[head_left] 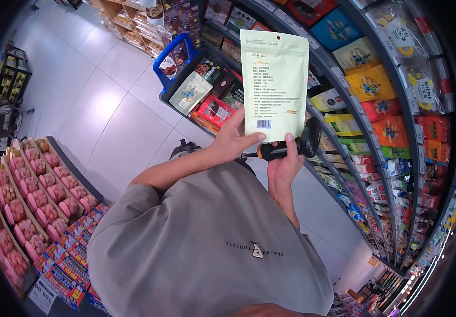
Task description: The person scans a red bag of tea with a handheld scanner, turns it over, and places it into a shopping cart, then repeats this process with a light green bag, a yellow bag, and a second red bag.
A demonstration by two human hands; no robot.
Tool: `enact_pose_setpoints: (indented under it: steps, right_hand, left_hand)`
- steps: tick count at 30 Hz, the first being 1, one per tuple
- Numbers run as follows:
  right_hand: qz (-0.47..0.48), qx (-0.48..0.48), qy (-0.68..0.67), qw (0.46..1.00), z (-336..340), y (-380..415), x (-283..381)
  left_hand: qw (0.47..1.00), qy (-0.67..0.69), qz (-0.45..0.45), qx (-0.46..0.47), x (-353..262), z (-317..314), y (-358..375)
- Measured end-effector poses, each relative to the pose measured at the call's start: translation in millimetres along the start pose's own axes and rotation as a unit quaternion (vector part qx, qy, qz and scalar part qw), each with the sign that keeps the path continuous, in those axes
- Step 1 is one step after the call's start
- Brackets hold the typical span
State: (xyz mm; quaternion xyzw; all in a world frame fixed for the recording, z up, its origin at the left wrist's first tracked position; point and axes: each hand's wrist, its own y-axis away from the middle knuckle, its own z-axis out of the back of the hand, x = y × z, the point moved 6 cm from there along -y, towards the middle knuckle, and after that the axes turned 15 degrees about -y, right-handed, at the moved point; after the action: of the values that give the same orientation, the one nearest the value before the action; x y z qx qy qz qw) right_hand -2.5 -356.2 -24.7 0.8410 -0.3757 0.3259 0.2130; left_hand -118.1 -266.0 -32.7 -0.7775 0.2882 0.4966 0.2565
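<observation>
A pale green resealable pouch [275, 84] is held upright between both hands, its printed back and barcode facing me. My left hand [233, 140] grips the pouch's lower left corner, thumb on the front and fingers behind. At the bottom edge, my right hand [285, 165] presses its thumb on the pouch. A black handheld device with an orange ring, looking like a barcode scanner [275, 151], lies across that hand just under the pouch. How the fingers hold this device is partly hidden. Behind the pouch stands a dark cart [167, 100] with a blue handle, carrying several packages.
Curved shelves [365, 113] of colourful bagged goods run down the right side. To the left, a tiered display [32, 195] holds pink-lidded jars, with stacked boxes [69, 253] beside it. Pale floor tiles [101, 100] lie between. Wooden shelving [127, 21] is at the top.
</observation>
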Motion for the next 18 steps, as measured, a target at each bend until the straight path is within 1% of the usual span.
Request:
enact_pose_setpoints:
  steps: [12,18]
  right_hand:
    - [-0.009,0.029,-0.005,1.000,-15.0,10.8,-15.2]
    - [-0.008,0.027,-0.009,1.000,-20.3,16.6,-25.5]
  left_hand:
    - [1.000,-0.007,0.003,-0.011,-8.1,18.5,10.9]
    - [1.000,-0.006,-0.004,-0.020,-17.6,28.2,17.6]
